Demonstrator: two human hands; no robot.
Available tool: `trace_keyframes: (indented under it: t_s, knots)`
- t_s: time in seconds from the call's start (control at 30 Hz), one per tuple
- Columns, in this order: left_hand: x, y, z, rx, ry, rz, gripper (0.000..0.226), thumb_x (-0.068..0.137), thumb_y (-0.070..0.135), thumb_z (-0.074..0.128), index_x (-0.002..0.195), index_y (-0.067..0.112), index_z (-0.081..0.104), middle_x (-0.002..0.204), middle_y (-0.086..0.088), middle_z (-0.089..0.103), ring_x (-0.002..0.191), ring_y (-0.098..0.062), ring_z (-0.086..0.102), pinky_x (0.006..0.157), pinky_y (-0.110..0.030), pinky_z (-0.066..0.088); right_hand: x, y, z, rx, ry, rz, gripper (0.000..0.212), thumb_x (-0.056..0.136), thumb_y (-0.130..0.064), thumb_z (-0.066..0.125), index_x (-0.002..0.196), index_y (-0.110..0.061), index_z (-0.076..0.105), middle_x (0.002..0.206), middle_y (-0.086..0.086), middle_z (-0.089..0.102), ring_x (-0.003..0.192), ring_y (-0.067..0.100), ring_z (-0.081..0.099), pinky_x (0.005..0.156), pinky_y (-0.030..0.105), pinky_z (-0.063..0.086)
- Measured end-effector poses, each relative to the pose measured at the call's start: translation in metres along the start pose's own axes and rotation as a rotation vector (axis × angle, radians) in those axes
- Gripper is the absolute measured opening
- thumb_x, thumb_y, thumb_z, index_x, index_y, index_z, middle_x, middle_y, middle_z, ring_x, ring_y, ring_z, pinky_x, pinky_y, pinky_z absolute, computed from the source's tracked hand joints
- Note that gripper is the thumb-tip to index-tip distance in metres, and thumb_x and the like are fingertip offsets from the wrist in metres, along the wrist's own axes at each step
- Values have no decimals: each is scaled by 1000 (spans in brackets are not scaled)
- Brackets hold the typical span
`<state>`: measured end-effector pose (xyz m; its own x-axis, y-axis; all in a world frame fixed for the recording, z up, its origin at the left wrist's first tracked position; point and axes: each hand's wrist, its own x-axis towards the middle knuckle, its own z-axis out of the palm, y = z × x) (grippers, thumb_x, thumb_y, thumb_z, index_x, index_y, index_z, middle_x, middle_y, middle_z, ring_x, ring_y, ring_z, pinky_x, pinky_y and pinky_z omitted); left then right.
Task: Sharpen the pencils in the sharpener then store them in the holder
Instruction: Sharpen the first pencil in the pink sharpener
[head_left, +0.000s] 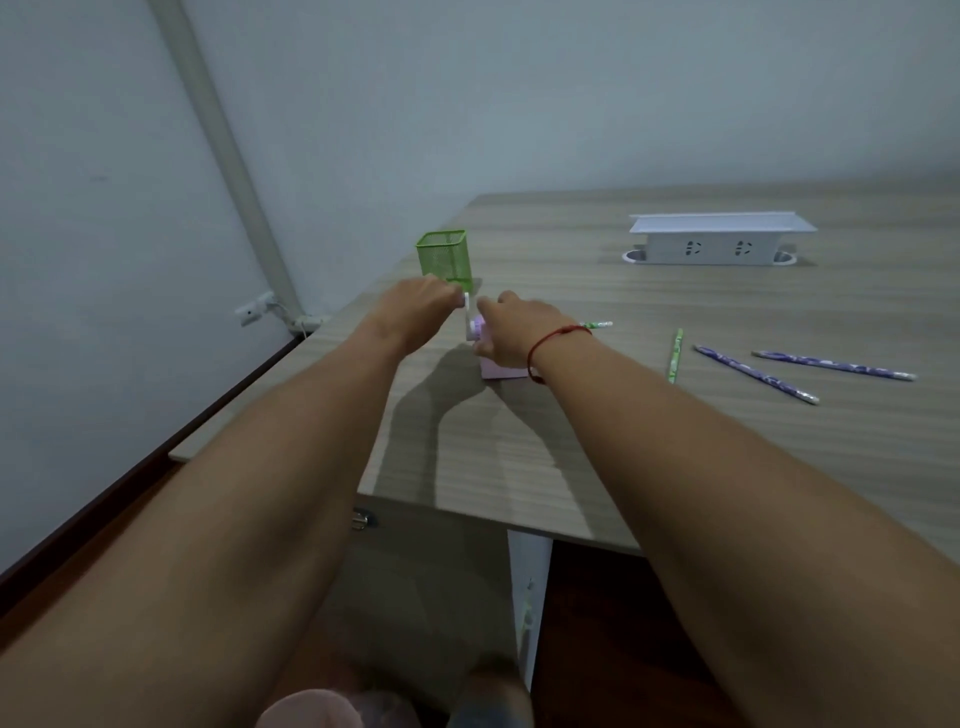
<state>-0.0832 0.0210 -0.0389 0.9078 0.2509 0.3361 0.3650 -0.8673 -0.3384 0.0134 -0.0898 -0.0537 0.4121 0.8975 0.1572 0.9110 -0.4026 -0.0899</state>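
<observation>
A pink sharpener (493, 368) stands near the table's left edge, mostly hidden under my right hand (511, 327), which presses down on its top. My left hand (421, 306) pinches the white crank handle (467, 302) at the sharpener's left side. A green pencil (597, 325) pokes out to the right from behind my right wrist, its other end hidden. Just behind my left hand stands the green mesh holder (444, 254), with nothing visible inside. A second green pencil (675, 354) and two purple pencils (753, 373) (831, 365) lie loose on the table to the right.
The wooden table (675, 467) has its left edge close to the sharpener and its front edge near me. A white socket box (719, 239) sits at the back right. A grey wall with a white conduit (228, 156) runs along the left.
</observation>
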Motion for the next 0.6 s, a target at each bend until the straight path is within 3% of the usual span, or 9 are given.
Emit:
trace_keyframes:
  t_s: [0.4, 0.6]
  knots:
    - [-51, 23, -3, -133, 138, -17, 18, 95, 4, 47, 109, 3, 59, 95, -25, 66, 85, -42, 63, 63, -41, 41, 0, -11, -3, -63, -10, 42, 51, 88, -39, 63, 131, -14, 52, 132, 13, 50, 115, 32, 57, 90, 39, 47]
    - [-62, 36, 13, -145, 30, -109, 22, 97, 6, 43, 116, 3, 54, 99, -25, 63, 90, -43, 60, 66, -42, 36, -1, -13, -3, -64, -3, 39, 51, 91, -39, 58, 132, -11, 50, 130, 15, 50, 115, 34, 56, 89, 37, 46]
